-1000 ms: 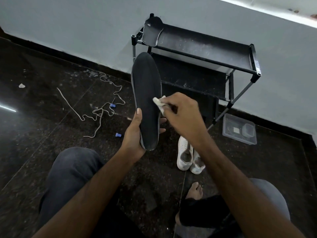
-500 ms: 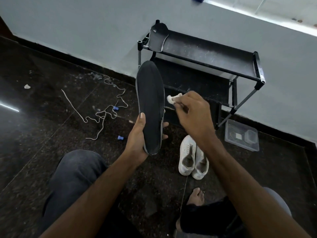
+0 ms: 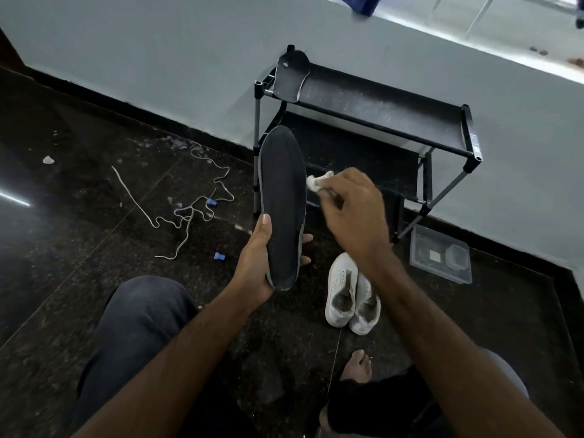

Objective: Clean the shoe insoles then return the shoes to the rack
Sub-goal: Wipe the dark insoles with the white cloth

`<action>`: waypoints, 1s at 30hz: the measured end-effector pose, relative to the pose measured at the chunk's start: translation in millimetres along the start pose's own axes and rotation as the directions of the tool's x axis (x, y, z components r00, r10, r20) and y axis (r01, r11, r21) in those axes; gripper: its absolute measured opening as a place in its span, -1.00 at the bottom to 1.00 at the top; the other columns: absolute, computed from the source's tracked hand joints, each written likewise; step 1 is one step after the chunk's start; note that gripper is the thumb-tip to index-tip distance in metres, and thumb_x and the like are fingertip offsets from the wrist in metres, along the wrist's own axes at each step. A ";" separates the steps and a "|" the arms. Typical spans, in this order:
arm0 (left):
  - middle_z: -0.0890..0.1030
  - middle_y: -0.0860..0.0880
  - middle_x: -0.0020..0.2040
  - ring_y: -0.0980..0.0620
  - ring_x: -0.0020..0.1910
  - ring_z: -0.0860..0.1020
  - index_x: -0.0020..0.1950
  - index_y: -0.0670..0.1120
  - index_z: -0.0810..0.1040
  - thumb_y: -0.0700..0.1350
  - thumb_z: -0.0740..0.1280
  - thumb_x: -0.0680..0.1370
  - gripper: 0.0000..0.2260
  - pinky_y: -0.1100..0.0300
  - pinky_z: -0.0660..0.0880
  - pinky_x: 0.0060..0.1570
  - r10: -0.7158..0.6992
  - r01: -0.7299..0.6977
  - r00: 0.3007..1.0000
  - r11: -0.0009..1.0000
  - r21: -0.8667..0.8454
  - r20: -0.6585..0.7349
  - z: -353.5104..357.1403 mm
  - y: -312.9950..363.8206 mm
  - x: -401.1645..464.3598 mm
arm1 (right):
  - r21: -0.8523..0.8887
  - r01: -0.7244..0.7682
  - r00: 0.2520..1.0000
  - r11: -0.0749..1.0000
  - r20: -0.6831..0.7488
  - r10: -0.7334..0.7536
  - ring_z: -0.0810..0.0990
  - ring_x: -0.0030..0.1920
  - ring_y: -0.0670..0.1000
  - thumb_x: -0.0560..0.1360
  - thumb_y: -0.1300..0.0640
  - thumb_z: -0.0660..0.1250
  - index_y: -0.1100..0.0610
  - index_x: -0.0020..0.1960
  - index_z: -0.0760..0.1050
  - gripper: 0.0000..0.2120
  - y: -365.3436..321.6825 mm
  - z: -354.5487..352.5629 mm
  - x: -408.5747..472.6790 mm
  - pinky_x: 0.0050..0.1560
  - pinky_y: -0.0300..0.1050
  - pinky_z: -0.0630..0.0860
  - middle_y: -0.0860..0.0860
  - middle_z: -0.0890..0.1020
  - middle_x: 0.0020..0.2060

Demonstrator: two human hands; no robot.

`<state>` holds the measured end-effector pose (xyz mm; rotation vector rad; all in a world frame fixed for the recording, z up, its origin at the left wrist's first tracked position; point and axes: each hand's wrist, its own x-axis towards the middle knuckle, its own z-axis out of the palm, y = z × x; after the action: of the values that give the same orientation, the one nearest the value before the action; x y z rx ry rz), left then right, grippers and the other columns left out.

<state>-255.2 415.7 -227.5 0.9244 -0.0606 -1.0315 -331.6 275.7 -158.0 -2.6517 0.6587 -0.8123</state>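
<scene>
At the centre of the frame, your left hand (image 3: 259,263) grips the heel end of the dark insole (image 3: 282,200), held upright. Your right hand (image 3: 350,210) pinches a small white wipe (image 3: 317,181) against its right edge (fingers curled). Below right, the white shoes (image 3: 350,295) sit on the floor before the black rack (image 3: 379,121), where a second insole (image 3: 290,77) leans.

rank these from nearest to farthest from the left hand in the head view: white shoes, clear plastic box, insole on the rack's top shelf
Measured from the left hand, which grips the dark insole:
1. White shoes, on the floor just to its right.
2. Clear plastic box, farther right, on the floor near the wall.
3. Insole on the rack's top shelf, up at the shelf's left end, by the wall.
</scene>
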 end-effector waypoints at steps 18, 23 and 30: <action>0.64 -0.19 0.28 -0.07 0.14 0.68 0.39 -0.11 0.50 0.12 0.03 0.71 -0.55 0.05 0.66 0.01 -0.034 0.036 0.999 0.998 -0.046 0.041 -1.3 -1.8 -3.3 | -0.092 0.332 0.909 0.939 0.299 -0.292 0.48 -0.08 -0.01 0.55 0.14 0.33 0.07 0.07 0.65 -0.84 -12.5 12.9 -37.3 -0.06 -0.08 0.43 -0.02 0.56 -0.10; 0.62 -0.27 0.26 -0.12 -0.01 0.69 0.45 -0.13 0.43 0.18 0.08 0.64 -0.48 0.01 0.66 -0.20 0.035 -0.043 0.996 0.995 0.095 0.079 -1.1 -0.3 -5.5 | -0.266 0.072 0.989 0.961 0.145 -0.034 0.48 -0.06 -0.03 0.57 0.10 0.29 0.02 0.06 0.67 -0.82 15.0 10.8 -6.3 -0.01 -0.08 0.41 -0.05 0.57 -0.11; 0.63 -0.21 0.29 -0.13 0.15 0.66 0.47 -0.17 0.44 0.17 0.05 0.69 -0.47 -0.02 0.62 0.06 -0.022 0.022 1.000 0.999 -0.025 -0.017 -1.5 1.0 1.9 | -0.037 0.085 0.983 0.996 0.169 -0.077 0.47 -0.04 -0.04 0.54 0.14 0.37 0.01 0.06 0.64 -0.86 -8.7 -6.5 -32.8 0.02 -0.07 0.42 -0.07 0.56 -0.10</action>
<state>-252.7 415.4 -228.4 0.9136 -0.0231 -1.0421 -356.6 298.7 -164.2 -2.7643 0.5343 -0.5925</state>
